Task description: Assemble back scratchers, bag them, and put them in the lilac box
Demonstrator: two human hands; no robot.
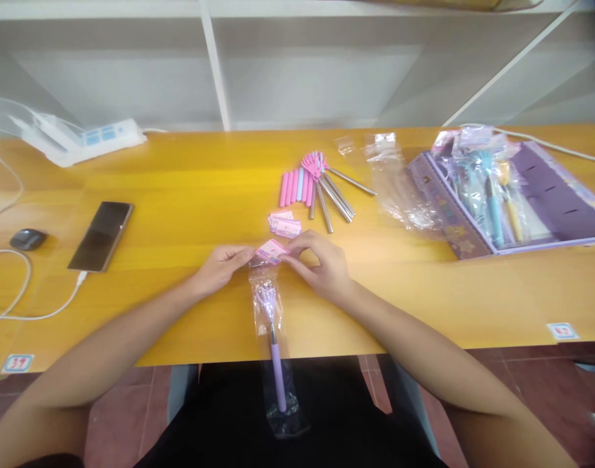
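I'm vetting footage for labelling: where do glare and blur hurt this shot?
Head view: white glints streak the clear bag; also in the head view, print on the pink card is too blurred to read, and the power strip looks smeared.

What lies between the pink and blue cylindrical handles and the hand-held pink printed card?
In the head view, a small pile of flat pink printed cards on the yellow table.

Blurred, illegible pink card [270, 251]
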